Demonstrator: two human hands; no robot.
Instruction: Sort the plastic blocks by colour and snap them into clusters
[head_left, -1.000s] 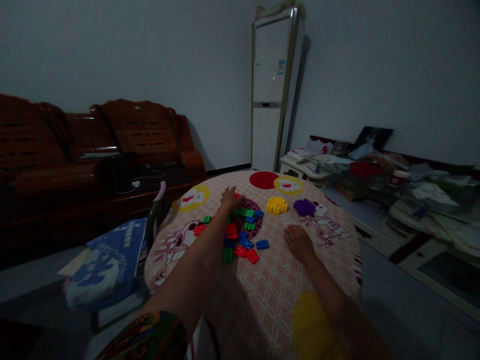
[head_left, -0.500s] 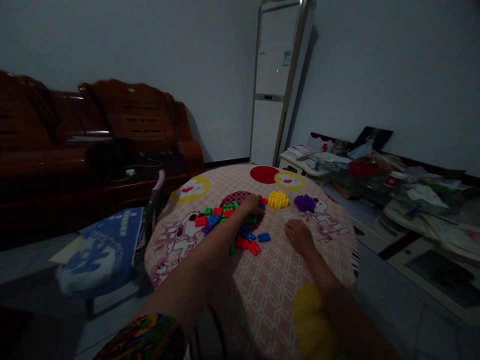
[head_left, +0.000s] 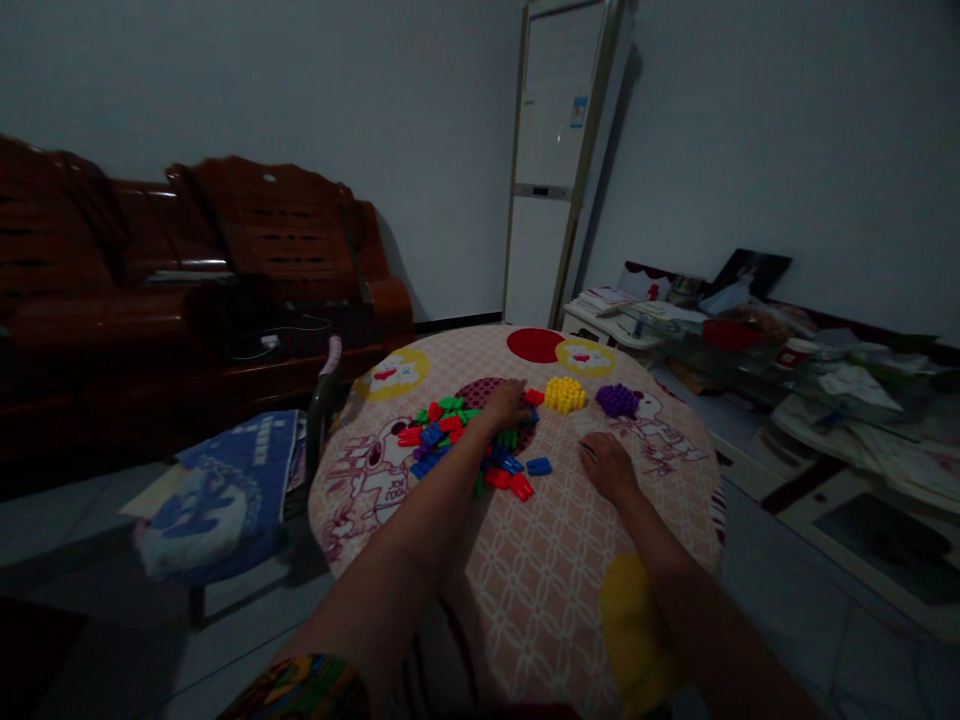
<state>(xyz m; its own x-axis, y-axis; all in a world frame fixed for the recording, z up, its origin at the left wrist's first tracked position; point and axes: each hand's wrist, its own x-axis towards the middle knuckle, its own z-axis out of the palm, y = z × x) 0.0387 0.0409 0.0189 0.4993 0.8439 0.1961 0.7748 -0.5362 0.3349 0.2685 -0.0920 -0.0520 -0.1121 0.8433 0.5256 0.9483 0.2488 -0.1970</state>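
Observation:
My left hand [head_left: 508, 403] reaches over the far right part of a loose pile of plastic building blocks [head_left: 452, 424], in red, green and blue. Its thumb and finger are apart beside a red block [head_left: 533, 397]; no held piece can be made out. On the tablecloth rests my right hand [head_left: 607, 466], fingers loosely bent, with nothing seen in it. A single blue block [head_left: 538, 466] lies between the two hands. Beyond them are a yellow cluster of blocks [head_left: 565, 395] and a purple cluster [head_left: 617, 400]. My left forearm covers part of the pile.
The round table [head_left: 540, 545] has a patterned pink cloth. At left stands a chair with a blue bag [head_left: 225, 490], before a wooden sofa [head_left: 277, 230]. A cluttered glass-topped cabinet [head_left: 750, 400] is at right, a tall white air conditioner [head_left: 551, 150] behind.
The whole view has shifted slightly, moving the table a little to the right in the picture. Both hands keep nearly the same places over the table, and the clusters have not moved.

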